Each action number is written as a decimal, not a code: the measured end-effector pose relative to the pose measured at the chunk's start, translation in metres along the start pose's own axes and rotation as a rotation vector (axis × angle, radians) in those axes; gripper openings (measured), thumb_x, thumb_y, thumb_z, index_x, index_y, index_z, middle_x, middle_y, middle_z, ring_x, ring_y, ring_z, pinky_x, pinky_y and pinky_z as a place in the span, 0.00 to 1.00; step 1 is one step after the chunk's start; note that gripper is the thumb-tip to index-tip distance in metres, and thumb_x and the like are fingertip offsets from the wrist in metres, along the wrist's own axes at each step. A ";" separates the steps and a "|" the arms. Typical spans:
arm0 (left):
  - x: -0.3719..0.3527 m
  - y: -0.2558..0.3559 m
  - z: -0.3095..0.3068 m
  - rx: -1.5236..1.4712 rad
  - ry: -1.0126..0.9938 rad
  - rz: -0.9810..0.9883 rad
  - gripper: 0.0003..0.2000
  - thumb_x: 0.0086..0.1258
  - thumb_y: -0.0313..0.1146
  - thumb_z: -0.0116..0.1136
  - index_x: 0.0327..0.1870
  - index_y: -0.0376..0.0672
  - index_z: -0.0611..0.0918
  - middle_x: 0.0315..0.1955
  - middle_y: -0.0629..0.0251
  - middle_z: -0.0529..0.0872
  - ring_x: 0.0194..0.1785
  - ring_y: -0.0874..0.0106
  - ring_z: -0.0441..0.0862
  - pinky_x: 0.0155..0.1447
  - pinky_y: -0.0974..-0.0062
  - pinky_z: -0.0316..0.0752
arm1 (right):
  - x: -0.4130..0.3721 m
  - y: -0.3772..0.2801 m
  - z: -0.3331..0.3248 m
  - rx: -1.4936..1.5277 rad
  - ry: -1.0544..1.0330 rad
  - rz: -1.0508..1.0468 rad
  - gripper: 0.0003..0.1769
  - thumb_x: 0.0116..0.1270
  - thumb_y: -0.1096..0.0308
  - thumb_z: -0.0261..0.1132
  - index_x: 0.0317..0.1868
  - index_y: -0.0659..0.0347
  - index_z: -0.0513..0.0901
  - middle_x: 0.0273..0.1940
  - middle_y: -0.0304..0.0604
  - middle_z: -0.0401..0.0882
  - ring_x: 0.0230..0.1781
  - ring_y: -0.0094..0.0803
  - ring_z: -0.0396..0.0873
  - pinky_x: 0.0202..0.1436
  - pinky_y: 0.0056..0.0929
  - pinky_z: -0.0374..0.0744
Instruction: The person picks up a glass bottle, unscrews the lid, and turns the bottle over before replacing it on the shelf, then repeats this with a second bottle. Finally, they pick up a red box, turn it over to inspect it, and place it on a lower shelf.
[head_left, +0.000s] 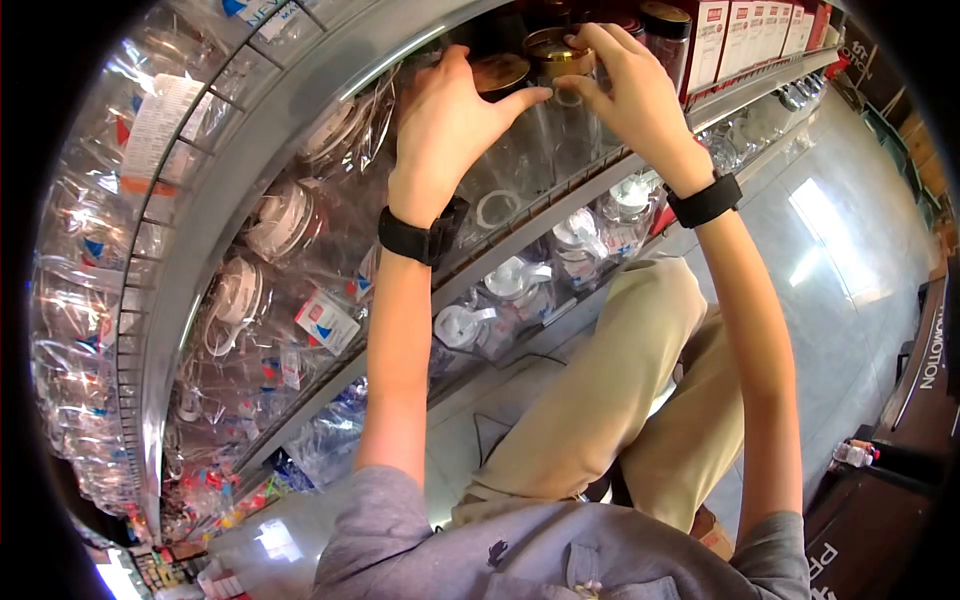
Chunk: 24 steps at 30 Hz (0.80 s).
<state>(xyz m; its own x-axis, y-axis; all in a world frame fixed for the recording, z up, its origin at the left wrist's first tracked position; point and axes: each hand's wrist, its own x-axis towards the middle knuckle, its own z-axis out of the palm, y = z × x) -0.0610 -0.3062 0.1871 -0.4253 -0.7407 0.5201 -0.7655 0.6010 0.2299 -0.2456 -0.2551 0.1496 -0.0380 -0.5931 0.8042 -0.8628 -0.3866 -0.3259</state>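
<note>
My left hand [440,130] curves round the left and front of a clear jar with a dark, gold-rimmed lid [500,74]. Its thumb stretches across the front toward the neighbouring jar. With my right hand [637,105] I grip a clear jar with a gold lid [556,46], fingers on the lid's right side and thumb just below its rim. Both jars stand upright side by side on a wire-edged shelf [545,205]. Another dark-lidded jar [665,22] is to the right of my right hand.
White and red boxes [735,40] line the shelf's right part. Wrapped white-lidded containers [285,215] fill its left. More white-lidded jars [515,278] sit on the lower shelf. A metal shelf edge [215,185] curves along the upper left. Grey tiles [830,240] cover the floor.
</note>
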 end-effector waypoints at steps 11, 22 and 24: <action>-0.006 0.047 -0.015 -0.034 0.199 0.278 0.36 0.54 0.47 0.72 0.58 0.31 0.70 0.49 0.40 0.77 0.50 0.46 0.79 0.53 0.57 0.76 | -0.010 0.091 -0.039 0.704 0.570 0.459 0.11 0.69 0.66 0.63 0.43 0.67 0.84 0.36 0.39 0.85 0.34 0.21 0.81 0.38 0.20 0.78; 0.074 0.110 0.032 0.311 -0.099 0.334 0.33 0.57 0.50 0.67 0.52 0.28 0.75 0.44 0.40 0.83 0.51 0.47 0.80 0.55 0.58 0.76 | -0.007 0.160 -0.019 0.366 0.404 0.259 0.29 0.62 0.58 0.70 0.59 0.62 0.73 0.52 0.52 0.81 0.54 0.40 0.80 0.51 0.35 0.78; 0.084 0.116 0.039 0.337 -0.195 0.263 0.33 0.55 0.51 0.68 0.51 0.29 0.75 0.41 0.41 0.84 0.48 0.47 0.82 0.53 0.57 0.77 | -0.003 0.154 -0.014 0.271 0.423 0.203 0.30 0.59 0.56 0.72 0.57 0.64 0.75 0.48 0.55 0.82 0.49 0.43 0.80 0.51 0.37 0.77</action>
<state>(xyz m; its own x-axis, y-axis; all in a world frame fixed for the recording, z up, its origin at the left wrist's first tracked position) -0.2039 -0.3108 0.2255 -0.6836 -0.6386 0.3532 -0.7203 0.6683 -0.1858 -0.3852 -0.3032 0.1036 -0.4382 -0.3601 0.8236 -0.6580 -0.4958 -0.5668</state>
